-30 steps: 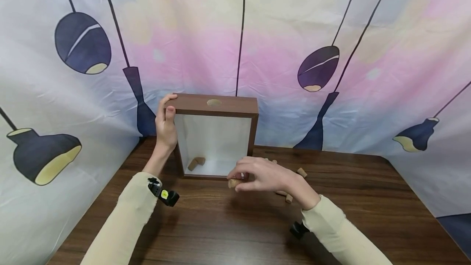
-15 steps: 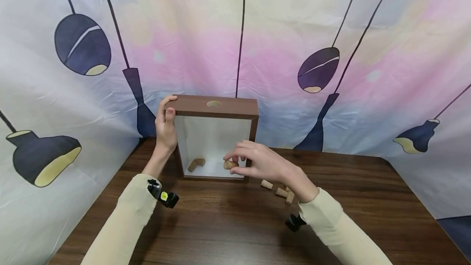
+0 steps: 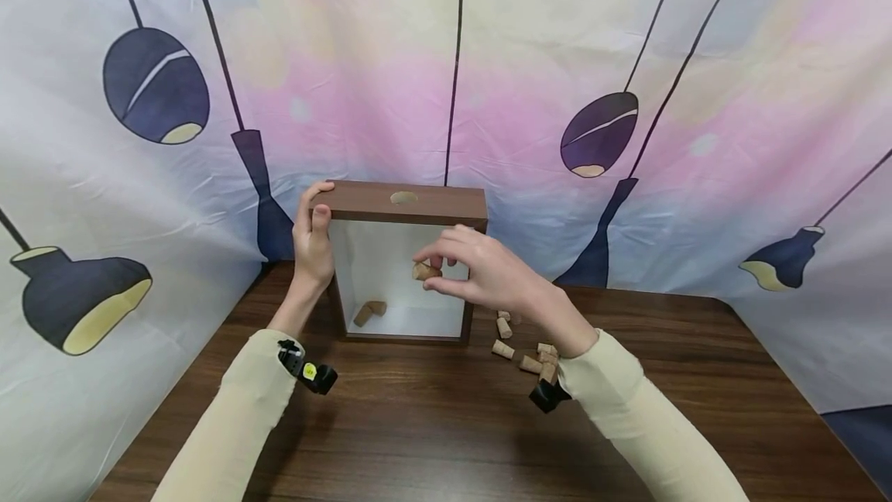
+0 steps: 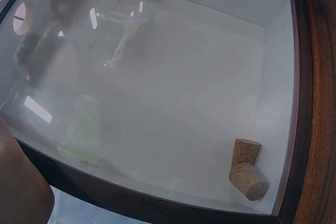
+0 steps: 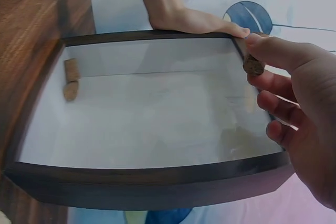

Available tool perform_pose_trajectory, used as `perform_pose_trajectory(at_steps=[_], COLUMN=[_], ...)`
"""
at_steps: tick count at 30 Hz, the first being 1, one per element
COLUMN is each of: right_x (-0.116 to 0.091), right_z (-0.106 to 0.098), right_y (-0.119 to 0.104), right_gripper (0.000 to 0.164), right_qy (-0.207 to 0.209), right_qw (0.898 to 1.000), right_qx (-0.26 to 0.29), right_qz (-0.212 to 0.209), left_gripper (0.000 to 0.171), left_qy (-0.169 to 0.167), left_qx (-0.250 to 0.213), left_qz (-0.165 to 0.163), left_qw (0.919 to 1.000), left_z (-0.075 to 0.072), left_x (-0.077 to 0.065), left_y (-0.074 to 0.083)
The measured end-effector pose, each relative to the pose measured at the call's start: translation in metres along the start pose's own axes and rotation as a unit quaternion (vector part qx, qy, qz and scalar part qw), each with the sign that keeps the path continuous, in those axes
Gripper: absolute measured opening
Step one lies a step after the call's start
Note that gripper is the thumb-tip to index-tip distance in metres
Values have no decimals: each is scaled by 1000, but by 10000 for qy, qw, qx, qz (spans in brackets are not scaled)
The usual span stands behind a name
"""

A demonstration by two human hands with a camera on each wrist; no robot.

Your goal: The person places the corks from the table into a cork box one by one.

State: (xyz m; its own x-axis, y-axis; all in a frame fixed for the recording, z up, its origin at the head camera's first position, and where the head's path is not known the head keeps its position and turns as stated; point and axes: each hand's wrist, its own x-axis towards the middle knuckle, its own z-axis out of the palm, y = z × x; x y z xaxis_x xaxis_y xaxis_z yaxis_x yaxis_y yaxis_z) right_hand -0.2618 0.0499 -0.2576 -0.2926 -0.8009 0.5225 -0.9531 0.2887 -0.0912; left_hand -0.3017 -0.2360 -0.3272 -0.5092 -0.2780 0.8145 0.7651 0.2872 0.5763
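A wooden-framed shadow box (image 3: pixel 446 206) stands upright on the table; its front looks clear and a round hole pierces its top. Fingers and thumb of my left hand (image 3: pixel 315 250) grip its upper left corner. Two corks (image 4: pixel 249 182) lie inside, in the lower left corner. Between thumb and fingertips, my right hand (image 3: pixel 488 273) pinches another cork (image 3: pixel 424 272) in front of the box's right half, below the top edge. The right wrist view shows this held cork (image 5: pixel 254 65) near the frame's top side, with my left hand (image 5: pixel 197 22) on the frame beyond.
Several loose corks (image 3: pixel 530 364) lie on the dark wooden table (image 3: pixel 432 424) to the right of the box, partly hidden by my right wrist. A printed cloth (image 3: pixel 530 45) with lamp drawings hangs close behind the box.
My right hand has risen with its cork from the box's lower right edge to its upper half, uncovering more corks on the table. My left hand and the box have stayed put.
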Motion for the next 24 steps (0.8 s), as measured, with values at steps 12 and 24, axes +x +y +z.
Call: perform_pose_trajectory(at_steps=[12,24], right_x=[40,64], right_z=[-24,-25], right_y=[2,13], right_gripper=[29,30], right_qy=[942,712], right_qw=[9944,9952], right_qx=[-376,-340], right_qz=[-301,576], left_gripper=[87,82], left_qy=[-4,-14], left_qx=[1,-41], left_qz=[66,50], left_qw=[10000,10000], left_z=[1,3], left_x=[2,-2], left_y=[9,19])
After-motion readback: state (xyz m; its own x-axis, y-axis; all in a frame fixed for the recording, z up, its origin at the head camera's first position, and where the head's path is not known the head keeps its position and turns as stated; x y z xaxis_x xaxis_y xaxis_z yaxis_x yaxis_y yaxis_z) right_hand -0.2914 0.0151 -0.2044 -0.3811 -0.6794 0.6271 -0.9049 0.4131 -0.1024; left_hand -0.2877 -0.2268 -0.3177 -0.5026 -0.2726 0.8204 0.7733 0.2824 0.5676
